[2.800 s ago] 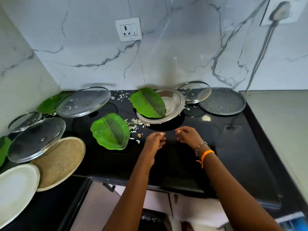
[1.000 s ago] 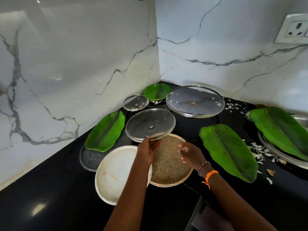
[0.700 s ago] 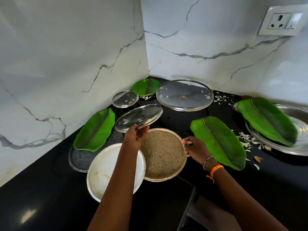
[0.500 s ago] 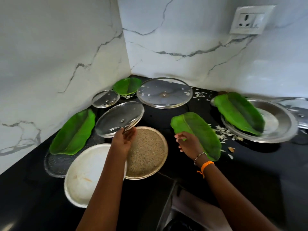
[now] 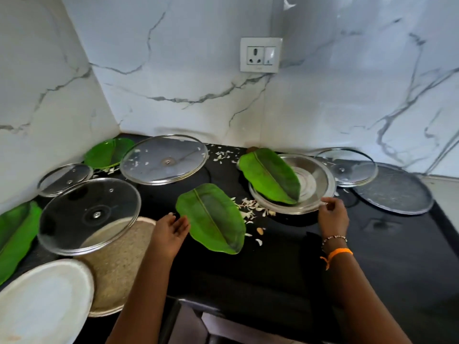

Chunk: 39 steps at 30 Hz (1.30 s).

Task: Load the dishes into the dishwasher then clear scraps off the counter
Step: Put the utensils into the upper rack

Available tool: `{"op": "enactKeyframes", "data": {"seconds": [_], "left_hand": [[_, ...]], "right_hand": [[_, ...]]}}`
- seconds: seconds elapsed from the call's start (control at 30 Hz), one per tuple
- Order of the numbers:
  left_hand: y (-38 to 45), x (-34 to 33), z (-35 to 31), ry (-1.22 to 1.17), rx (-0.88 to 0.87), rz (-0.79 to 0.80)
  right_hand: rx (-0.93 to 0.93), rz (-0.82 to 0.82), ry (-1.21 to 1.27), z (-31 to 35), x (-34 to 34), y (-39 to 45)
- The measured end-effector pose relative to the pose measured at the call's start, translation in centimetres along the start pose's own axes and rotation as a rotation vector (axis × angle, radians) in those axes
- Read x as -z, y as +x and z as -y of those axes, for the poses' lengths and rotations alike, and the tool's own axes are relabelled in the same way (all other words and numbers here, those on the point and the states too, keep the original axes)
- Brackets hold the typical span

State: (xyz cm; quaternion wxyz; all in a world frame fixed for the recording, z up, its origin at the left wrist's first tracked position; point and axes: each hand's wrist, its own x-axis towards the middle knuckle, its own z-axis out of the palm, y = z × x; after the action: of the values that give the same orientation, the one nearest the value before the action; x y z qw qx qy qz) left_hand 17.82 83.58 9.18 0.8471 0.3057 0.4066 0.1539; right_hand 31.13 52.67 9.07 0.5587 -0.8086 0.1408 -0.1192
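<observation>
- The left hand (image 5: pixel 171 228) has let go of the glass lid (image 5: pixel 89 214), which now rests tilted on the speckled plate (image 5: pixel 116 266); the hand's fingers are loosely spread beside the near leaf plate (image 5: pixel 211 217), holding nothing.
- The right hand (image 5: pixel 332 217) has moved from that leaf to the steel plate (image 5: pixel 315 184), fingertips curled at its near rim; whether they grip it I cannot tell.
- Scraps (image 5: pixel 250 209) lie on the counter (image 5: pixel 285 269) between the hands.

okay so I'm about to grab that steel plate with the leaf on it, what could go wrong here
The green leaf plate lies loose and off-centre on the steel plate, so tilting may slide it off. Your right hand is only at the near rim, a weak hold. The glass lid at left sits tilted on the brown plate and could slip if bumped.
</observation>
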Motion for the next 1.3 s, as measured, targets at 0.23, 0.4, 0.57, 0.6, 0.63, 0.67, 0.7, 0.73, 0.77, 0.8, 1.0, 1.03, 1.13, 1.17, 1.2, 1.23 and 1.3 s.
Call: {"op": "enactKeyframes", "data": {"seconds": [0.23,0.4,0.57,0.6,0.63,0.67,0.7,0.73,0.77,0.8,1.0,1.03,1.13,1.17,1.2,1.23,1.3], "left_hand": [[-1.7,-10.5,6.5,0.407,-0.056,0.156],[-1.3,-15.0,10.9,0.678,0.091,0.156],[-1.0,-16.8,13.2,0.763,0.061,0.083],[-0.7,-16.9,13.5,0.764,0.024,0.060],[-0.6,-16.9,13.6,0.765,-0.016,0.041],[-0.6,-16.9,13.6,0.773,-0.052,0.028],[-0.6,-16.8,13.6,0.794,-0.082,0.013],[-0.6,-16.6,13.5,0.831,-0.113,-0.012],[-0.6,-16.4,13.4,0.885,-0.149,-0.044],[-0.7,-16.3,13.2,0.947,-0.199,-0.077],[-2.5,-15.6,12.7,1.202,-0.253,-0.123],[-2.8,-15.4,12.8,1.218,-0.244,-0.121],[-3.5,-15.2,13.0,1.307,-0.189,-0.127],[-3.8,-15.1,13.0,1.347,-0.183,-0.129],[-4.0,-15.2,12.9,1.380,-0.186,-0.125],[-4.1,-15.4,12.8,1.400,-0.201,-0.109],[-4.2,-16.0,12.6,1.401,-0.250,-0.056]], "right_hand": [[-0.188,0.177,0.053,-1.7,1.1,5.8],[-0.242,0.315,0.117,-3.9,-1.3,8.9],[-0.230,0.384,0.196,-5.7,-2.7,9.4],[-0.224,0.396,0.211,-5.7,-2.6,9.1],[-0.222,0.413,0.225,-5.9,-2.5,8.9],[-0.219,0.431,0.238,-6.1,-2.5,8.7],[-0.215,0.448,0.249,-6.1,-2.4,8.4],[-0.214,0.459,0.261,-6.2,-2.4,8.2],[-0.211,0.471,0.273,-6.0,-2.4,7.9],[-0.211,0.486,0.283,-5.8,-2.4,7.5],[-0.218,0.589,0.310,-4.2,-2.8,4.9],[-0.217,0.606,0.317,-3.8,-2.9,4.5],[-0.225,0.663,0.336,-3.1,-3.4,3.4],[-0.223,0.680,0.341,-3.0,-3.6,3.2],[-0.216,0.698,0.336,-2.8,-3.7,3.0],[-0.206,0.713,0.329,-2.7,-4.0,2.8],[-0.201,0.743,0.316,-2.5,-4.2,2.2]]}}
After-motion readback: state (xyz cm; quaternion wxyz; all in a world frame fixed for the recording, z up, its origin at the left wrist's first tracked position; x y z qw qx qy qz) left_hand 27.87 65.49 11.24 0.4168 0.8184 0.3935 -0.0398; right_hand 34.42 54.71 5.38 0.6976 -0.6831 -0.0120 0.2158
